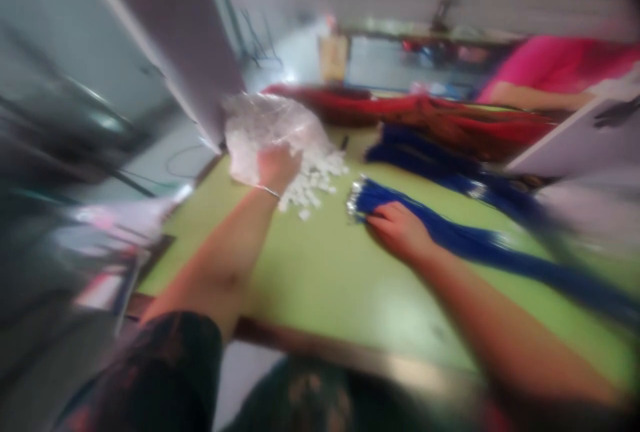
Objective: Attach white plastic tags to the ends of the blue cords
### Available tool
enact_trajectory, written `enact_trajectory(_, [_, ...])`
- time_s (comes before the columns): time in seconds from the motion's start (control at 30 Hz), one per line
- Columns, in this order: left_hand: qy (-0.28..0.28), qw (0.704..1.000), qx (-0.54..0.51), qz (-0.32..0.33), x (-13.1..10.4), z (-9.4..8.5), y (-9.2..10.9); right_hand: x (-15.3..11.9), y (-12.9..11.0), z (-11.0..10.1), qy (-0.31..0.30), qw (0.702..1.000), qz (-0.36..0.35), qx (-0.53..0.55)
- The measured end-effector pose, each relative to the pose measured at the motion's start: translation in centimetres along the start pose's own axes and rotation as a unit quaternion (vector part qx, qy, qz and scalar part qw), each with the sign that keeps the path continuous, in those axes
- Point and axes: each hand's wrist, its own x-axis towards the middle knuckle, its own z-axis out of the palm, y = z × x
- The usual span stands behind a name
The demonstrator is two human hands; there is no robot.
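Observation:
My left hand [277, 169] reaches to the mouth of a clear plastic bag [250, 129], among small white pieces [313, 182] that spill out onto the table. Its fingers are blurred and partly hidden by the bag and the pieces. Fingers bent together, my right hand [403, 229] grips the near side of a bundle of blue wires [465, 232] close to its left end. Silvery-white tips [354, 197] show at that end, just beyond my fingertips. The whole view is smeared by motion.
More blue wires [415, 152] lie behind, with a red bundle [345, 107] farther back. The light green table [310, 272] ends at a dark front edge. A grey upright panel [175, 25] stands back left. At the right is another person's pink sleeve [545, 65].

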Motion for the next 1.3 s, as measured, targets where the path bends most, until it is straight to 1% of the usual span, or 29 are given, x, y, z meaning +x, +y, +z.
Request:
enact_trajectory(0.1, [0.062,0.998,-0.002,-0.019,-1.2,0.0,1.0,-0.1,-0.4,-0.2,-0.021,1.000,-0.002,0.005])
enact_trajectory(0.17, [0.086,0.996,-0.010,-0.012,-2.1,-0.3,1.6,-0.2,-0.6,-0.4,-0.031,0.999,0.001,0.016])
enact_trajectory(0.2, [0.097,0.995,-0.014,-0.003,-2.7,-0.6,1.8,-0.2,-0.7,-0.4,-0.030,0.999,0.000,0.023])
enact_trajectory(0.27, [0.123,0.991,-0.028,0.034,-4.1,-1.6,2.1,-0.3,-0.8,-0.5,-0.023,0.999,-0.009,0.041])
enact_trajectory(0.33, [0.138,0.987,-0.049,0.072,-6.3,-2.9,2.3,-0.4,-0.8,-0.5,-0.016,0.998,-0.012,0.061])
enact_trajectory(0.37, [0.133,0.986,-0.059,0.079,-7.6,-3.4,2.3,-0.4,-0.9,-0.6,-0.013,0.997,-0.008,0.072])
enact_trajectory(0.4, [0.116,0.989,-0.066,0.065,-9.0,-3.9,2.4,-0.4,-0.9,-0.6,-0.013,0.997,-0.002,0.082])
enact_trajectory(0.47, [0.024,0.997,-0.074,0.016,-11.7,-4.1,2.5,0.0,-1.1,-0.7,-0.027,0.995,0.012,0.091])
enact_trajectory(0.53, [-0.026,0.998,-0.060,0.011,-13.8,-3.5,2.6,0.9,-1.4,-0.9,-0.060,0.994,0.029,0.088])
enact_trajectory(0.57, [-0.035,0.998,-0.050,0.020,-14.4,-2.9,2.6,1.4,-1.5,-1.0,-0.084,0.992,0.041,0.086])
enact_trajectory(0.63, [-0.031,0.998,-0.031,0.045,-15.0,-1.5,2.5,2.5,-2.0,-1.1,-0.129,0.985,0.066,0.093])
enact_trajectory(0.7, [-0.017,0.996,-0.030,0.078,-15.1,0.0,2.3,3.4,-2.5,-1.0,-0.159,0.977,0.097,0.101])
enact_trajectory(0.77, [-0.003,0.992,-0.045,0.116,-14.9,1.0,1.8,4.0,-3.0,-0.7,-0.169,0.972,0.130,0.094])
enact_trajectory(0.83, [0.004,0.988,-0.074,0.135,-14.9,1.4,1.3,4.1,-3.3,-0.4,-0.171,0.971,0.147,0.076])
enact_trajectory(0.87, [0.001,0.987,-0.095,0.132,-14.9,1.4,1.1,4.0,-3.3,-0.3,-0.173,0.971,0.147,0.068])
enact_trajectory(0.9, [-0.006,0.986,-0.124,0.114,-14.9,1.2,0.9,3.9,-3.3,-0.3,-0.173,0.972,0.145,0.064])
enact_trajectory(0.97, [-0.030,0.976,-0.210,0.041,-15.0,0.4,1.2,3.7,-3.0,-0.3,-0.153,0.975,0.143,0.076])
enact_trajectory(1.0, [-0.048,0.962,-0.269,-0.006,-15.0,-0.1,1.7,3.6,-2.7,-0.5,-0.133,0.976,0.145,0.096])
enact_trajectory(1.03, [-0.067,0.939,-0.334,-0.051,-15.0,-0.5,2.3,3.6,-2.5,-0.8,-0.107,0.975,0.152,0.122])
enact_trajectory(1.1, [-0.098,0.871,-0.468,-0.113,-14.9,-1.3,4.1,3.5,-2.2,-1.5,-0.055,0.963,0.185,0.189])
enact_trajectory(1.2, [-0.150,0.755,-0.624,-0.135,-15.0,-1.3,7.3,3.2,-2.2,-2.9,-0.012,0.924,0.265,0.275])
enact_trajectory(1.27, [-0.187,0.691,-0.685,-0.137,-15.2,-0.7,9.1,2.9,-2.6,-3.7,0.009,0.897,0.309,0.315])
enact_trajectory(1.3, [-0.203,0.665,-0.705,-0.138,-15.4,-0.3,9.6,2.7,-2.8,-4.0,0.019,0.886,0.324,0.332])
